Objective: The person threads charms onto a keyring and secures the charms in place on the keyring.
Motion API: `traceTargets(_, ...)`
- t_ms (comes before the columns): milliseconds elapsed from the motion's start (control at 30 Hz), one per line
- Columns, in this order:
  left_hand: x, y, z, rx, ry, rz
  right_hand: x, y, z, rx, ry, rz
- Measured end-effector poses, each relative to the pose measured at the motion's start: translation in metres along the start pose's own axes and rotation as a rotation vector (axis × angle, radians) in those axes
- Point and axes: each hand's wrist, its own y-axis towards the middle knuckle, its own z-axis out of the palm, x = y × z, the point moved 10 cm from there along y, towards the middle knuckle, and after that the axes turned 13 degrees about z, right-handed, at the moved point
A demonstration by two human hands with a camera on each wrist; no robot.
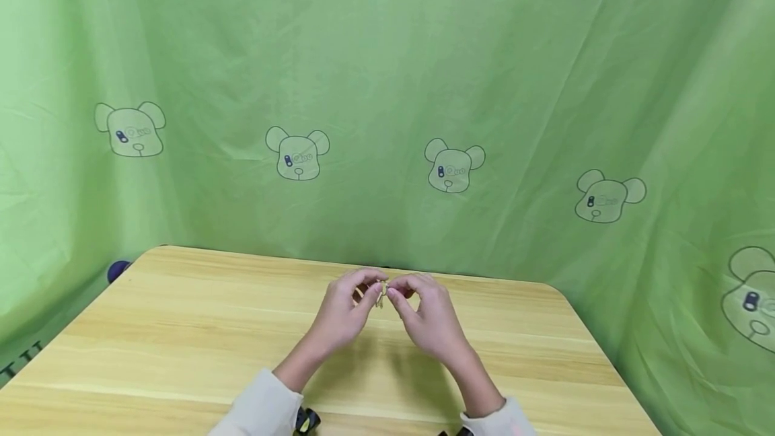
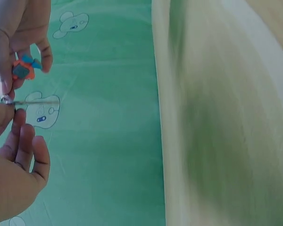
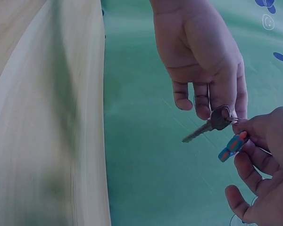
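Both hands meet in front of me above the table, fingertip to fingertip. My left hand (image 1: 344, 309) pinches a metal key (image 3: 220, 117) by its head, beside a small split ring (image 3: 233, 120). Seen from the right wrist, the key's toothed blade points down and away from the fingers; in the left wrist view it is a thin edge-on line. My right hand (image 1: 428, 317) pinches the ring with thumb and fingertips. A small orange and blue charm (image 2: 23, 70) hangs at the right hand's fingers. Fingertips partly hide the ring.
The wood-grain table (image 1: 181, 328) has rounded far corners. Behind it and at both sides hangs a green cloth (image 1: 375, 86) printed with bear heads. A black strap with a yellow-green part (image 1: 305, 421) shows at the left sleeve cuff.
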Motion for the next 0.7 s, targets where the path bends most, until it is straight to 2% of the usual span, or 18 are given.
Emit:
traceTargets(100,-0.0052,0.0025,-0.0029,0.011,0.071,0.063,-0.0009,0.0004,-0.0014,0.002,0.000,0.004)
traceTargets(233,-0.0065,0.0031,-0.0068,-0.003,0.100,0.074,-0.0017,0.0011,-0.0020,0.010,0.018,0.013)
traceTargets(433,-0.0047,0.0034,-0.0084,-0.016,0.076,0.034,-0.0020,0.0020,-0.0020,0.021,0.066,0.018)
traceTargets(700,0.0024,0.0008,-0.0106,-0.060,0.017,-0.053,-0.0039,0.0025,-0.0003,0.029,0.082,0.028)
